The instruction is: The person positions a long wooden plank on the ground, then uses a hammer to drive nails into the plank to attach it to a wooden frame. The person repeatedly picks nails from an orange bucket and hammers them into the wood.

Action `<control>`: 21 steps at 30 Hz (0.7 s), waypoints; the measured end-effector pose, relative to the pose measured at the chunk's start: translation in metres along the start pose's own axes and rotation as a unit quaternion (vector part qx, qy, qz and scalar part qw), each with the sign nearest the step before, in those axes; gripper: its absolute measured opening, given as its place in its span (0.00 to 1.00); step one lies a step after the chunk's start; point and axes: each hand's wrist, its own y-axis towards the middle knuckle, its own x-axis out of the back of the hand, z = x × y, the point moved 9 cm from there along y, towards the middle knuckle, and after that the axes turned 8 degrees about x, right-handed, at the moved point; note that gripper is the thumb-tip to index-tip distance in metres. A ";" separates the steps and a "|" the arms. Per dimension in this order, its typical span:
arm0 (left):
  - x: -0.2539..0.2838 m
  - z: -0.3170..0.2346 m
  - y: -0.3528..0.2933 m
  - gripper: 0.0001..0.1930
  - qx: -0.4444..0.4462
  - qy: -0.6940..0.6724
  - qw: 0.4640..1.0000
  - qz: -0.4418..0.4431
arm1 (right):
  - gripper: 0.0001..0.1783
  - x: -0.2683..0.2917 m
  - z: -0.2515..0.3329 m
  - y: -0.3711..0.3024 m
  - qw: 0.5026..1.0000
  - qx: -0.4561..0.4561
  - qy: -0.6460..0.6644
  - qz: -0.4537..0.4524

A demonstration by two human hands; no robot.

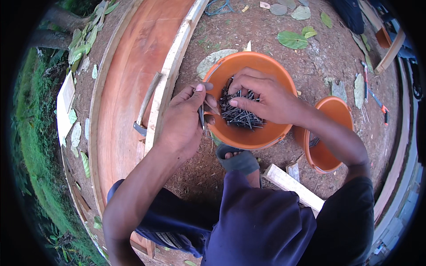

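Note:
An orange bucket (277, 73) stands on the ground in front of me with a heap of dark nails (242, 116) in it. My right hand (262, 95) reaches into this bucket, its fingers curled down onto the heap; the fingertips are partly hidden, and what they hold among the nails I cannot make out. At the bucket's left rim my left hand (186, 111) is closed around a few nails (202, 116), whose shafts stick out below the fingers.
A smaller orange bucket (330, 153) with some nails sits to the right. On the left lies a wooden panel (126, 66) framed with timber, a hammer (148, 99) resting on it. A timber piece (293, 186) lies near my foot. A handsaw (377, 103) lies far right.

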 end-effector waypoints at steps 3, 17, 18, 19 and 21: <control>0.015 0.003 -0.003 0.12 0.015 0.013 1.000 -0.014 | 0.08 -0.015 -0.046 -0.006 0.977 -0.062 -0.134 0.152; 0.026 0.030 -0.012 0.10 0.104 0.027 0.994 -0.007 | 0.10 -0.083 -0.066 -0.030 0.918 0.096 -0.285 0.258; 0.026 0.032 -0.011 0.10 0.107 0.029 0.994 -0.005 | 0.09 -0.082 -0.069 -0.029 0.928 0.064 -0.260 0.259; 0.025 0.034 -0.010 0.10 0.111 0.031 0.993 -0.003 | 0.08 -0.079 -0.071 -0.028 0.936 0.031 -0.234 0.260; 0.026 0.036 -0.011 0.10 0.120 0.038 0.992 -0.007 | 0.07 -0.056 -0.072 -0.019 0.960 0.013 -0.215 0.181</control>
